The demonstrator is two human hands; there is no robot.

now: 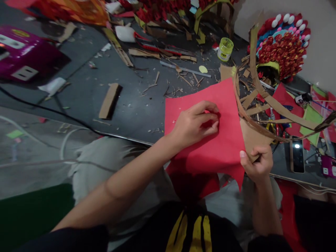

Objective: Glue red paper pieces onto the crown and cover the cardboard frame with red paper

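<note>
A red paper sheet (pixel 225 140) lies across the table's front edge and hangs toward my lap, its lower right corner cut to a point. My left hand (pixel 196 122) rests over the sheet's middle with its fingers curled in; whether something small is between the fingertips is hidden. At the sheet's right edge, my right hand (pixel 258 162) is closed, the thumb on top of the paper and the fingers bent beneath. Brown cardboard (pixel 256 138) shows beside and under that edge, reaching my right fingers. A curved cardboard strip frame (pixel 278 106) stands just beyond.
A purple power box (pixel 26 56) sits at the left, near a small cardboard block (pixel 110 101). A yellow-green jar (pixel 225 49), a white stick (pixel 185 69) and scraps lie behind. At right are a phone (pixel 297 154), scissors (pixel 273 127) and a red decorated piece (pixel 286 52).
</note>
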